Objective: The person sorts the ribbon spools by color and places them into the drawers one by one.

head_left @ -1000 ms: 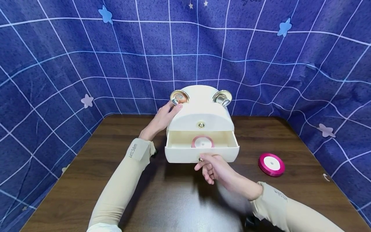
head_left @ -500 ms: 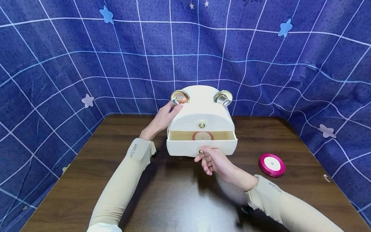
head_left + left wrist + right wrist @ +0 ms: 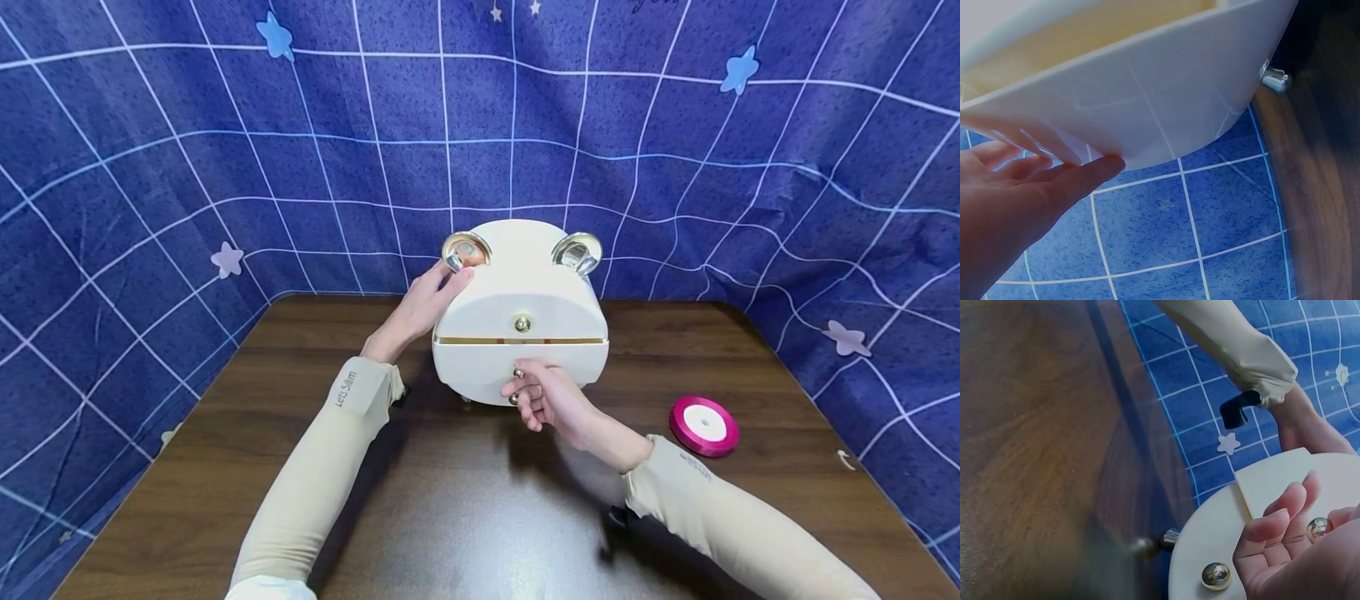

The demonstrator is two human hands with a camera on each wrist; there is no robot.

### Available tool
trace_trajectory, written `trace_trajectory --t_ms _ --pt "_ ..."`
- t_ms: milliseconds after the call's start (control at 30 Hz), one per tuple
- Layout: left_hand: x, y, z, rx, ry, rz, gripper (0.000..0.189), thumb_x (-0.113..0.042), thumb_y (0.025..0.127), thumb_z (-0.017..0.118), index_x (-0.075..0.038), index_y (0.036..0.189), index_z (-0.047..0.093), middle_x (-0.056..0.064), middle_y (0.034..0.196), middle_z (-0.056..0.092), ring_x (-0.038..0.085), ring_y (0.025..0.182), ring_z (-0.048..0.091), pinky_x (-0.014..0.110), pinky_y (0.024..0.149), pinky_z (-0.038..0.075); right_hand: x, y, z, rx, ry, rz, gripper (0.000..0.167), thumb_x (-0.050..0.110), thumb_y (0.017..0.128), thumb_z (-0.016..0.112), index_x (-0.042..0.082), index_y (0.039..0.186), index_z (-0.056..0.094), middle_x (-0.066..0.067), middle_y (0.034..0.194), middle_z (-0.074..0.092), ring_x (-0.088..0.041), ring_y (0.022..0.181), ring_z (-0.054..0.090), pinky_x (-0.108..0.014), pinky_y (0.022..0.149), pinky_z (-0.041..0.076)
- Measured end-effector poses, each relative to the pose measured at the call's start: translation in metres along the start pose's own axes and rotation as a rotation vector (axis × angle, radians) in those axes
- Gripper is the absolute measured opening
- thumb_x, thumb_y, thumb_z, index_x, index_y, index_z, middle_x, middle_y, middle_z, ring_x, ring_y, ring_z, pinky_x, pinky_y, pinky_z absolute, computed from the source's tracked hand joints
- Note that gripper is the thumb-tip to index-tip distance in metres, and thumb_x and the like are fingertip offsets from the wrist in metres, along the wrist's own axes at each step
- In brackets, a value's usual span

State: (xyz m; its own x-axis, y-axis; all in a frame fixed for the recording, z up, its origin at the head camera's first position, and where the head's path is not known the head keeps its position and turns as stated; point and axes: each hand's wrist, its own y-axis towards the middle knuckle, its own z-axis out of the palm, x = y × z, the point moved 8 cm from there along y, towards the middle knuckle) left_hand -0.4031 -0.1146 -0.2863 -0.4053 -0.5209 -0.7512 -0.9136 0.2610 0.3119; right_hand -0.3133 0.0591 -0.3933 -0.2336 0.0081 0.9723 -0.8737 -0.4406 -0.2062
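Observation:
A white rounded drawer box (image 3: 517, 287) with two gold ear-shaped parts stands at the table's back. My left hand (image 3: 420, 308) rests against its left side, just below the left ear (image 3: 467, 252). The left wrist view shows those fingers (image 3: 1085, 176) laid along the glossy wall. My right hand (image 3: 558, 404) is at the front, thumb and forefinger pinching the gold knob (image 3: 1317, 530) of the middle drawer (image 3: 468, 363). Its other fingers are loosely curled. Only a thin slit shows above this drawer, so the ribbon spool inside is almost hidden. Below is another gold knob (image 3: 1215, 576).
A magenta ribbon spool (image 3: 703, 426) with a white centre lies on the brown wooden table (image 3: 300, 367), right of the box. A blue curtain (image 3: 337, 167) with white grid lines hangs behind and along both sides of the table.
My right hand has moved away from me, pushing the drawer back from well out to nearly closed. The spool inside has gone from view. My left hand has stayed in place.

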Motion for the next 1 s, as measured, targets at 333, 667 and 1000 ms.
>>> trace_trajectory --t_ms 333,667,1000 --pt "-0.004 -0.001 -0.001 -0.012 -0.001 0.020 0.055 -0.058 0.096 0.043 -0.025 0.139 0.048 0.004 0.138 0.055 0.021 0.122 0.054 0.045 0.103 0.043 -0.001 0.009 -0.003 0.012 0.067 -0.015 0.039 0.034 0.099 0.043 0.002 0.092 0.064 0.004 0.049 0.053 -0.010 0.044 0.047 -0.023 0.046 0.040" --pt "-0.002 0.001 0.000 -0.013 0.011 0.012 0.057 -0.061 0.095 0.041 -0.025 0.139 0.048 0.003 0.138 0.054 0.021 0.124 0.052 0.044 0.104 0.042 -0.036 -0.002 -0.003 0.040 -0.057 0.082 0.040 0.028 0.096 0.053 -0.008 0.111 0.056 0.006 0.053 0.050 -0.007 0.044 0.046 -0.021 0.046 0.040" --pt "0.000 0.001 -0.001 -0.011 0.019 0.004 0.057 -0.063 0.095 0.040 -0.029 0.140 0.047 0.001 0.142 0.051 0.020 0.129 0.048 0.045 0.106 0.040 -0.065 0.017 -0.013 -0.016 0.097 0.222 0.048 0.032 0.097 0.045 -0.009 0.120 0.051 0.009 0.053 0.049 -0.006 0.045 0.043 -0.020 0.050 0.037"
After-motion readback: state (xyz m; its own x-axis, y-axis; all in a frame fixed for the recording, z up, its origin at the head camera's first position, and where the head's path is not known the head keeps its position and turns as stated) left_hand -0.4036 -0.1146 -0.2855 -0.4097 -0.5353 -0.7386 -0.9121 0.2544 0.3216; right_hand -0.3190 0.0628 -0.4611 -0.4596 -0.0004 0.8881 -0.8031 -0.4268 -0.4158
